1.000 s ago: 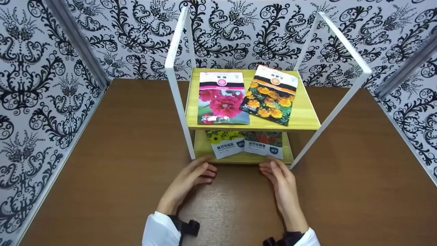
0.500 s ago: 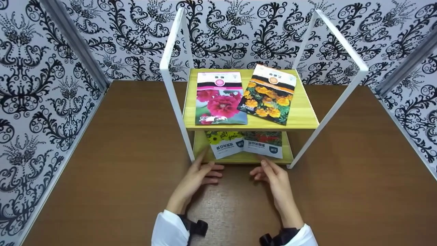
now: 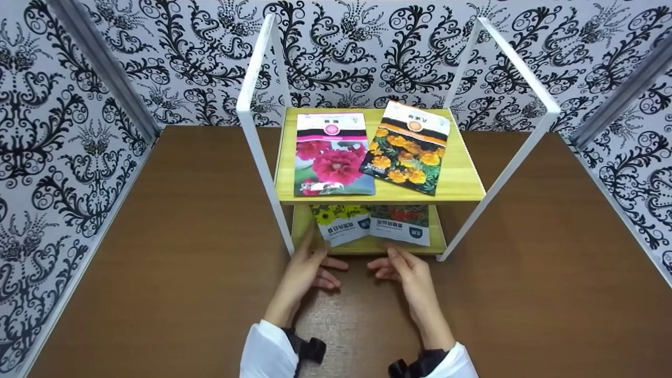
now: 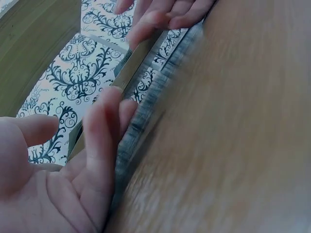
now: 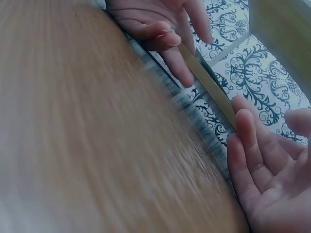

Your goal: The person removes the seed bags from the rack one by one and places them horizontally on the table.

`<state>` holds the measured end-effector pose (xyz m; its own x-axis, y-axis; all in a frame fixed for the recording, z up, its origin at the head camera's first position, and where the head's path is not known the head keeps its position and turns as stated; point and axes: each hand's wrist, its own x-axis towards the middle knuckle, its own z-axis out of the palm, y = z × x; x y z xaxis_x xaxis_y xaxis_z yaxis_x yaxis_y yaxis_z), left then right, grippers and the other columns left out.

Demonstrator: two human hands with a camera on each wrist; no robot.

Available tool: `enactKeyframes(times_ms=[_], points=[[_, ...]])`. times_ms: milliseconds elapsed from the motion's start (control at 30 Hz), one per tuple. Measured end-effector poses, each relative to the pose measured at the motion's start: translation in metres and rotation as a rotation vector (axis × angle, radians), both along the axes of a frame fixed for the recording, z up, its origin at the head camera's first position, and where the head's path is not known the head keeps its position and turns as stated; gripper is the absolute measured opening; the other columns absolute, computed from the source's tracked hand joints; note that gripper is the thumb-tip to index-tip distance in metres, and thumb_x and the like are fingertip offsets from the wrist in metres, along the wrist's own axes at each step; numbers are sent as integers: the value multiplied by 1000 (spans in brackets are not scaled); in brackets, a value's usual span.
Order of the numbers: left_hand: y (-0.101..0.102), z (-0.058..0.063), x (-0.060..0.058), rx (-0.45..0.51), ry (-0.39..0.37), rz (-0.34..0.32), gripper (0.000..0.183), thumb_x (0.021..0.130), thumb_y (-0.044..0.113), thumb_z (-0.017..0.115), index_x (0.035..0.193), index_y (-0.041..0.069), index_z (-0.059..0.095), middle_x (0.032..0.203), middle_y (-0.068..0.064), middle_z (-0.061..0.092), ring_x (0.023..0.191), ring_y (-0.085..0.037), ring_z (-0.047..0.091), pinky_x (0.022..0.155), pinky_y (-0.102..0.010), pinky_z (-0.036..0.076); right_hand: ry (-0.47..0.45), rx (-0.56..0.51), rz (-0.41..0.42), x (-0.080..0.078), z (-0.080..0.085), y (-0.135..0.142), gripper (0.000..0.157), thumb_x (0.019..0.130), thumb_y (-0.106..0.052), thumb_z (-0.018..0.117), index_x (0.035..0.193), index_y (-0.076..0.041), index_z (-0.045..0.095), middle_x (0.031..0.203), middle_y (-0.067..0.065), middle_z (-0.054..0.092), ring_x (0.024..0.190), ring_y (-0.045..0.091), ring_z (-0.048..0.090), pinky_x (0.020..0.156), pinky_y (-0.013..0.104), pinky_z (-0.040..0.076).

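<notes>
A two-tier shelf rack (image 3: pixel 465 163) with white frame and yellow-green boards stands before me. On its upper board lie a seed packet with pink flowers (image 3: pixel 336 163) and one with orange flowers (image 3: pixel 407 152), the latter tilted. Two more packets, one with yellow flowers (image 3: pixel 344 226) and one with red flowers (image 3: pixel 401 226), lie on the lower board, partly hidden by the upper one. My left hand (image 3: pixel 304 275) is at that board's front left, index finger reaching over its edge, holding nothing. Fingers relaxed, my right hand (image 3: pixel 412 275) is just before the front edge, also holding nothing.
The rack stands on a brown wooden table (image 3: pixel 199 252). Behind it rises a wall with black scroll patterns (image 3: pixel 346 52), and similar panels flank the table at left and right. White rack posts (image 3: pixel 265 157) stand at the corners.
Both hands have drawn closer together along the lower board's front edge. My left index finger has stretched out over that board. The packets keep their places, while the head view has shifted slightly.
</notes>
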<state>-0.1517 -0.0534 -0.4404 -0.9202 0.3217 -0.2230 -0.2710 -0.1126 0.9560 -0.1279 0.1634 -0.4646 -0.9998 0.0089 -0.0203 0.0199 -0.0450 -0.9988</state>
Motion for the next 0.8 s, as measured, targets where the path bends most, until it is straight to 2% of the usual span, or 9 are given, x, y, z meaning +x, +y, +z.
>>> enactKeyframes(times_ms=[100, 200, 367, 433, 533, 667, 800], points=[[1, 5, 2, 9, 11, 1, 65, 95, 31, 41, 143, 32, -3, 92, -26, 63, 58, -34, 62, 58, -49, 50, 10, 11, 18, 1, 8, -6, 37, 95, -24, 44, 116, 5, 54, 87, 20, 65, 74, 34, 61, 71, 43, 50], [2, 4, 1, 23, 33, 9, 65, 95, 30, 41, 143, 31, -3, 91, -26, 63, 53, -31, 61, 55, -48, 50, 25, 32, 49, 3, 16, -12, 36, 96, -20, 42, 117, 7, 52, 88, 22, 65, 75, 38, 60, 71, 47, 49], [1, -9, 0, 92, 48, 32, 61, 95, 32, 42, 143, 34, 4, 88, -24, 64, 48, -25, 59, 47, -39, 50, 27, 84, 87, 4, 21, -19, 35, 96, -18, 41, 121, 6, 50, 88, 21, 65, 74, 39, 59, 71, 47, 49], [1, -15, 0, 133, 45, 41, 60, 94, 33, 43, 143, 32, 8, 89, -23, 64, 47, -23, 59, 44, -34, 50, 32, 114, 92, 4, 21, -20, 35, 96, -17, 41, 122, 4, 50, 87, 20, 65, 73, 39, 59, 69, 47, 49], [0, -21, 0, 183, 41, 63, 60, 94, 33, 44, 143, 24, 12, 89, -22, 65, 46, -19, 58, 42, -28, 48, 38, 131, 103, 3, 20, -21, 34, 96, -17, 40, 123, 3, 50, 87, 19, 65, 73, 40, 59, 68, 46, 50], [-1, -21, 0, 226, 47, 90, 62, 92, 31, 49, 141, 7, 19, 90, -23, 64, 44, -14, 55, 40, -23, 46, 44, 129, 97, 1, 19, -23, 33, 96, -16, 41, 120, 4, 52, 87, 21, 65, 74, 39, 59, 68, 46, 50], [0, -19, -2, 150, 22, 125, 57, 89, 30, 54, 132, 0, 34, 84, -21, 65, 41, -11, 53, 38, -21, 43, 27, 161, 63, -1, 20, -26, 32, 96, -18, 41, 116, 3, 55, 85, 19, 66, 69, 38, 59, 62, 43, 51]])
